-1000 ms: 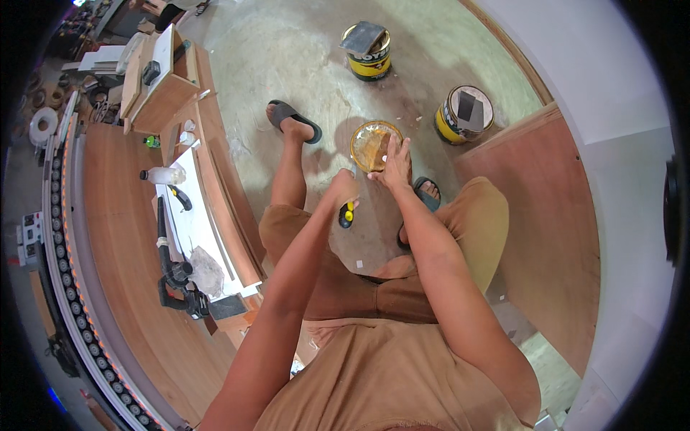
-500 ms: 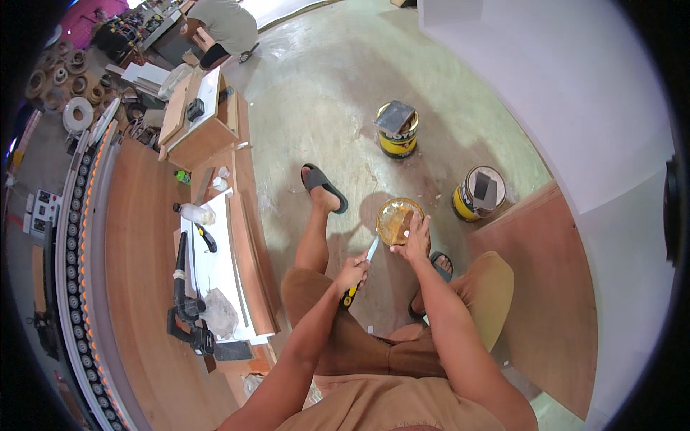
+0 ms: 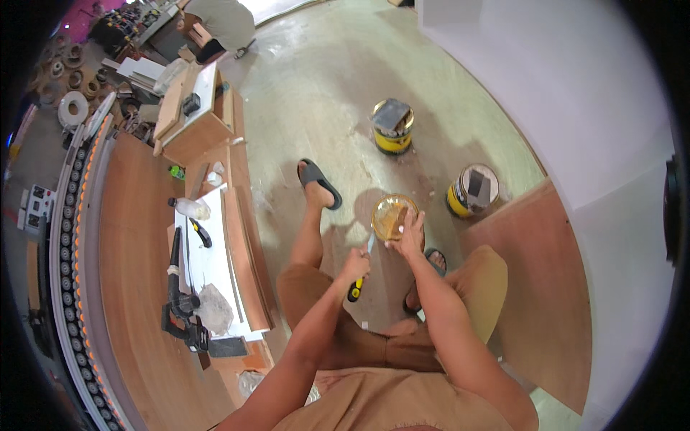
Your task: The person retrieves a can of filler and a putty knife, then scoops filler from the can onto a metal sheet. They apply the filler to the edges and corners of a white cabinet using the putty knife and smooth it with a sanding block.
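My left hand (image 3: 354, 266) is closed round the black-and-yellow handle of a utility knife (image 3: 355, 289). The pale blade points up and away, its tip close to the near left rim of a round gold-rimmed tin or lid (image 3: 386, 233). Inside that rim is an amber, glossy surface with a brown patch on its right side. My right hand (image 3: 410, 234) grips the round piece at its right edge, fingers reaching over the rim. I cannot tell how deep the piece is. Both hands are in front of my knees, above the floor.
Two yellow-and-black cans (image 3: 392, 141) (image 3: 460, 199) stand on the floor ahead, with dark flat blocks on top. On my left, a white board (image 3: 215, 267) carries a cordless blower (image 3: 188, 305), a bottle (image 3: 192, 208) and a black-and-yellow cutter (image 3: 200, 233). A person (image 3: 223, 25) bends at the far left.
The whole view has shifted slightly. Both hands keep their holds, and the knife's handle end shows more plainly below my left hand.
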Available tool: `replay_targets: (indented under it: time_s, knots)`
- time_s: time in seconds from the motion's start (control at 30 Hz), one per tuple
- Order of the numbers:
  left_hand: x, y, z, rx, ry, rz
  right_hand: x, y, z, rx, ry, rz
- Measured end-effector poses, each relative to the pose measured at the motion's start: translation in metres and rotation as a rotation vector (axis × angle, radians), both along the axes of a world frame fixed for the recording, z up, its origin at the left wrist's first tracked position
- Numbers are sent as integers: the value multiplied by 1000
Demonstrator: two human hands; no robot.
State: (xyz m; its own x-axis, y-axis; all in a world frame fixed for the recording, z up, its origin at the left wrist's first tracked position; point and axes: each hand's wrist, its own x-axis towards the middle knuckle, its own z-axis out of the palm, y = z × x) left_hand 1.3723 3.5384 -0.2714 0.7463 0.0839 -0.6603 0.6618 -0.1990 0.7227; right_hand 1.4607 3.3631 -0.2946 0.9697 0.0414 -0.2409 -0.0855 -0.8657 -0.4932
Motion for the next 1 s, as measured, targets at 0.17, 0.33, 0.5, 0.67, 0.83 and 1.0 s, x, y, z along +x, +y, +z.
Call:
replay_targets:
  time_s: [0.17, 0.33, 0.5, 0.67, 0.83, 1.0]
  knots:
    - [-17, 8, 10, -270, -14, 98, -9, 2, 6, 13, 2, -15]
    - [-20, 12, -4, -417, 8, 184, -2, 3, 15, -18, 28, -28]
    - [-18, 12, -2, -348, -3, 162, 1, 0, 13, -14, 50, -15]
    - [4, -7, 20, 93, 1, -87, 1, 0, 10, -22, 36, -10]
    - [-3, 9, 12, -303, 79, 128, 0, 5, 13, -80, 33, -11]
    - [-12, 22, -1, -623, 115, 244, 0, 4, 18, -75, 49, -25]
